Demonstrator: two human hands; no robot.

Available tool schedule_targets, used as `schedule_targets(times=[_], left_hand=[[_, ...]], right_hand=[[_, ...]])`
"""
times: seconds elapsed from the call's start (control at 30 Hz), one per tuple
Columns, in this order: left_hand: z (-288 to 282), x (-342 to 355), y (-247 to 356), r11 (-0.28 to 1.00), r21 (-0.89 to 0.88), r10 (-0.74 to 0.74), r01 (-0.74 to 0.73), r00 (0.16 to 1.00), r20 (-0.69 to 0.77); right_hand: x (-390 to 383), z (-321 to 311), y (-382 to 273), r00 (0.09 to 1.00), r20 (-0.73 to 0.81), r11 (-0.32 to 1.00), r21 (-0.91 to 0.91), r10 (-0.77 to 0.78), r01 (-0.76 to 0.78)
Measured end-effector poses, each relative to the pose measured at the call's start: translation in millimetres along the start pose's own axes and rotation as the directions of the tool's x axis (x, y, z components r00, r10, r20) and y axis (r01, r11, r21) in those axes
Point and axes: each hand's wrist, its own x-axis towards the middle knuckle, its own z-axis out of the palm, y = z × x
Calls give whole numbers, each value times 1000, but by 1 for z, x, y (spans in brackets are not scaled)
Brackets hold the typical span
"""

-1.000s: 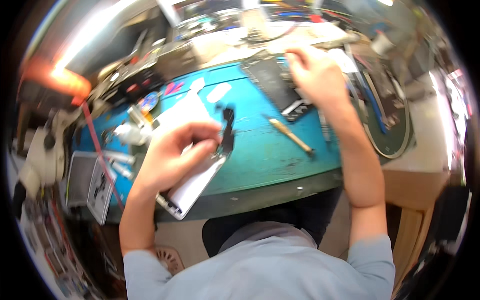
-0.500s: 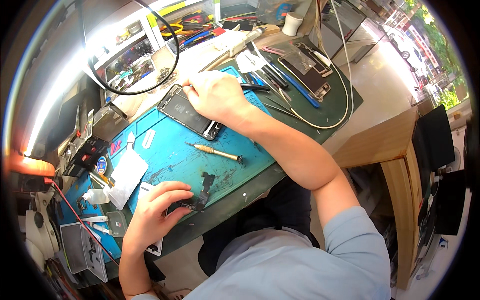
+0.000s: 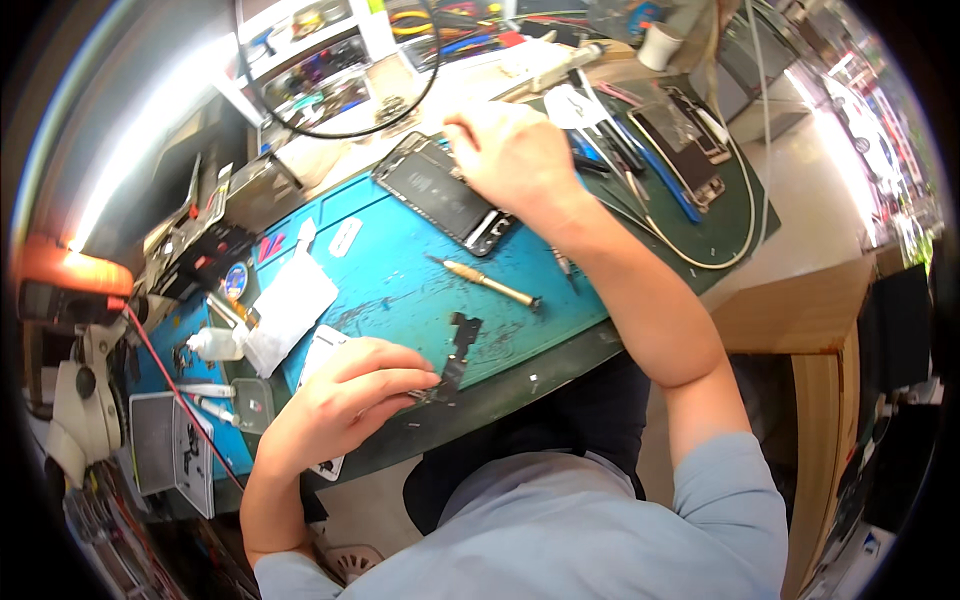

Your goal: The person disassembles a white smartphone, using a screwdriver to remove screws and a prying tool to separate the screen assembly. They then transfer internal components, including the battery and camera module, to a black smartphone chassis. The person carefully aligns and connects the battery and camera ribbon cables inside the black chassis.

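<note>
My left hand (image 3: pixel 355 400) is at the front edge of the blue mat (image 3: pixel 390 290). Its thumb and fingertips pinch the lower end of a thin, dark L-shaped phone board (image 3: pixel 460 352). Farther off, an opened black phone (image 3: pixel 435 195) lies slantwise with its inside facing up. My right hand (image 3: pixel 520 155) is curled at the phone's far right side. Those fingers are closed in a pinch, and whatever is between them is hidden. A gold screwdriver (image 3: pixel 490 283) lies between the phone and the board. Partly under my left hand is a white phone-shaped panel (image 3: pixel 322 345).
Several tweezers and a blue tool (image 3: pixel 665 170) lie at the right beside a disassembled phone (image 3: pixel 680 150) and a looping white cable (image 3: pixel 735 250). To the left are a white sheet (image 3: pixel 290 310), a small bottle (image 3: pixel 215 344) and an open case (image 3: pixel 155 440). A black cable loop (image 3: pixel 437 80) hangs above.
The whole view has shifted, moving the bench rightward and up in the picture. My right hand has moved slightly right along the phone. The fingers of my left hand have drawn closer together.
</note>
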Motion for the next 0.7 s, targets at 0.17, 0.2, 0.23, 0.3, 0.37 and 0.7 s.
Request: schedule_targets(times=[0.17, 0.2, 0.23, 0.3, 0.37, 0.7], left_hand=[[6, -3, -6, 998, 70, 6, -6, 1000, -2], [6, -2, -6, 997, 76, 3, 0, 1000, -30], [4, -1, -5, 997, 82, -1, 6, 998, -59], [-6, -4, -2, 997, 23, -70, 74, 988, -139], [-21, -9, -12, 988, 132, -36, 80, 951, -307], [-58, -36, -28, 980, -75, -170, 185, 578, -798]], right_hand=[[0, 2, -3, 996, 87, 999, -16, 34, -33], [0, 2, -4, 992, 113, 998, -49, 49, -44], [1, 3, -2, 994, 103, 997, -72, 40, -32], [1, 3, 3, 997, 77, 999, -54, 0, 4], [0, -5, 2, 993, 112, 997, -64, 38, -30], [2, -6, -2, 998, 60, 999, -33, 14, -12]])
